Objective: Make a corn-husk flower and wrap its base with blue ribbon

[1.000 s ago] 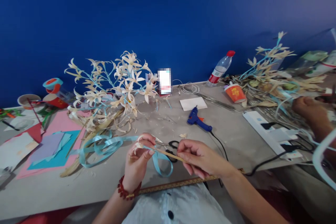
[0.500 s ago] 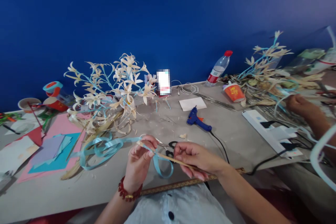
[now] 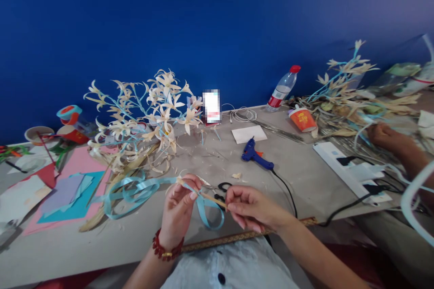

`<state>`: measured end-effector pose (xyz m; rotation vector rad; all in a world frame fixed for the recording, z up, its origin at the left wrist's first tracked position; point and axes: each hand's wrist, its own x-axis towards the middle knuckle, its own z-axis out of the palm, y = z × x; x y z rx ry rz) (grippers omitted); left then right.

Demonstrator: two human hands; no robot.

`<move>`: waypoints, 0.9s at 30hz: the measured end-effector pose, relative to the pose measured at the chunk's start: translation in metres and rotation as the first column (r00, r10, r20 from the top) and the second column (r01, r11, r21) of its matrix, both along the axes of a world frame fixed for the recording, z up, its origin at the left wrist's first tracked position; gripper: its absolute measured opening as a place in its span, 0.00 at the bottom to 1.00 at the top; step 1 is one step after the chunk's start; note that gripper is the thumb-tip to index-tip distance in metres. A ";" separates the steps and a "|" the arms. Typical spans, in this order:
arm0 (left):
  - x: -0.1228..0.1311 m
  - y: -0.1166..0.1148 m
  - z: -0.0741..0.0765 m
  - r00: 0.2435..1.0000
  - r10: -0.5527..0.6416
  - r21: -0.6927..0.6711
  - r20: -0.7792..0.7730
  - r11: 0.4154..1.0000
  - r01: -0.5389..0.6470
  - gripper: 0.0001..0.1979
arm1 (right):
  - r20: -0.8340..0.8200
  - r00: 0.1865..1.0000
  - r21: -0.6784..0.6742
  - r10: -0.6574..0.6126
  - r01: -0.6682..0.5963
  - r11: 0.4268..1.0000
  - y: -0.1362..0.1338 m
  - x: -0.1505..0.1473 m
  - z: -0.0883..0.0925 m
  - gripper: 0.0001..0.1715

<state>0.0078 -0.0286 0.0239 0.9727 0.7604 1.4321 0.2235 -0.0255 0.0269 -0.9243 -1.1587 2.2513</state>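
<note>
My left hand (image 3: pixel 179 210), with a red bead bracelet (image 3: pixel 167 248) at the wrist, is closed in a pinch on a light blue ribbon (image 3: pixel 212 223) and one end of a thin tan strip (image 3: pixel 214 199). The ribbon hangs in a loop below the fingers and trails left into loose coils on the table. Thumb and fingertips of my right hand (image 3: pixel 249 207) are closed on the strip's other end. Behind the hands lie scissors (image 3: pixel 224 186), partly hidden. A blue glue gun (image 3: pixel 255 154) rests beyond my right hand.
Pale artificial flowers (image 3: pixel 166 108) stand at the back left, near coloured paper sheets (image 3: pixel 69 198). A phone (image 3: pixel 212 106) with a blurred screen leans upright. To the right are a bottle (image 3: pixel 282 88), a red cup (image 3: pixel 303 118), a power strip (image 3: pixel 339 167) and another person's hand (image 3: pixel 386 137).
My right fingers now pinch the strip at its end; before, the strip ran on under the right palm. The ribbon loop has hardly moved.
</note>
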 end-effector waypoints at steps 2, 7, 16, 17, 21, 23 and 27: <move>0.000 0.000 0.000 1.000 0.011 -0.010 -0.002 1.000 -0.011 0.04 | 0.031 0.999 0.025 -0.036 0.035 0.999 -0.001 0.000 0.000 0.21; 0.001 -0.001 0.001 0.999 0.043 -0.014 -0.014 0.999 -0.044 0.05 | 0.071 0.996 0.051 -0.047 0.044 0.998 -0.006 -0.002 0.003 0.21; 0.000 -0.002 0.004 0.995 0.101 0.002 0.015 0.995 -0.101 0.06 | 0.219 0.947 0.253 -0.233 0.175 0.951 -0.006 -0.004 -0.006 0.22; 0.000 -0.002 0.004 0.993 0.115 -0.009 0.012 0.993 -0.115 0.05 | 0.238 0.922 0.347 -0.307 0.214 0.913 -0.007 -0.004 -0.005 0.20; 0.000 -0.005 0.002 0.986 0.168 -0.045 -0.019 0.985 -0.169 0.03 | 0.249 0.832 0.763 -0.495 0.147 0.630 -0.016 -0.003 0.008 0.11; 0.001 -0.006 0.002 0.984 0.178 -0.032 -0.027 0.983 -0.179 0.03 | 0.246 0.803 0.894 -0.543 0.028 0.447 -0.021 -0.004 0.015 0.07; 0.002 -0.008 0.002 0.983 0.185 -0.003 -0.018 0.983 -0.185 0.02 | 0.258 0.777 0.954 -0.575 -0.111 0.278 -0.023 -0.008 0.020 0.04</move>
